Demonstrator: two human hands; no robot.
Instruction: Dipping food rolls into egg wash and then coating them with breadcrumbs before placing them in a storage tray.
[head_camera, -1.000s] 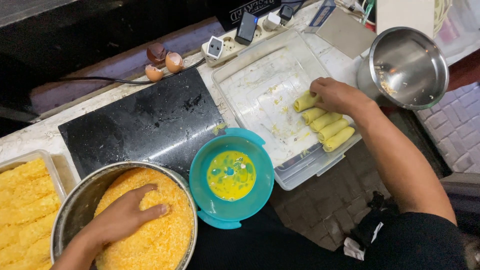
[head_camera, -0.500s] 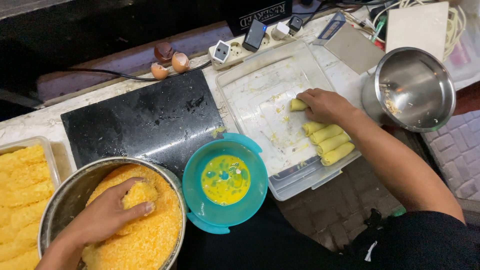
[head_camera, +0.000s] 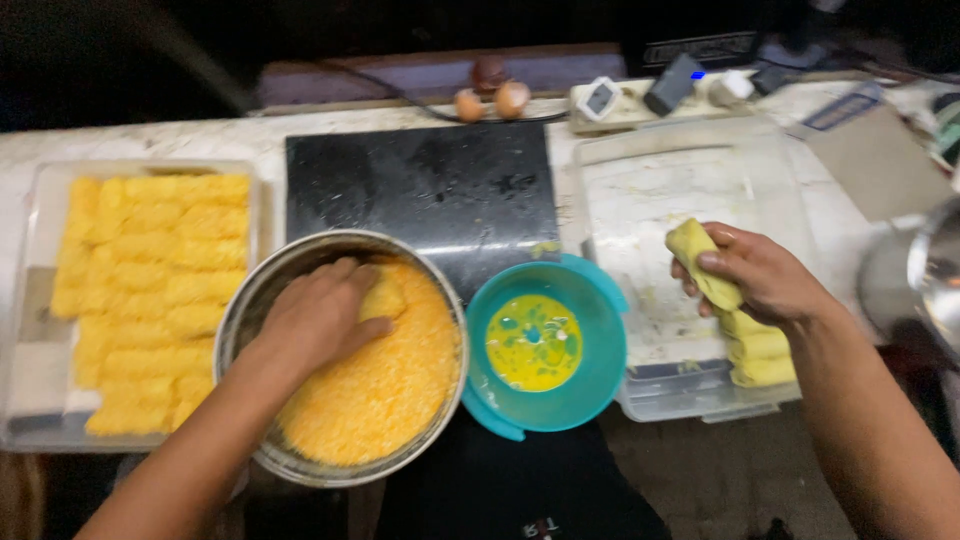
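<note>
Left hand presses crumbed roll; right hand grips plain roll.

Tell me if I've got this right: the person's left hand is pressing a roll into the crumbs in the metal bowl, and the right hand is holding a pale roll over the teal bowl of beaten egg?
Not quite. The head view shows the right hand holding the pale roll over the clear plastic tray, not over the teal bowl of beaten egg. The left hand is indeed pressing a roll into the crumbs in the metal bowl.

head view, steeply downward, close over counter
</note>
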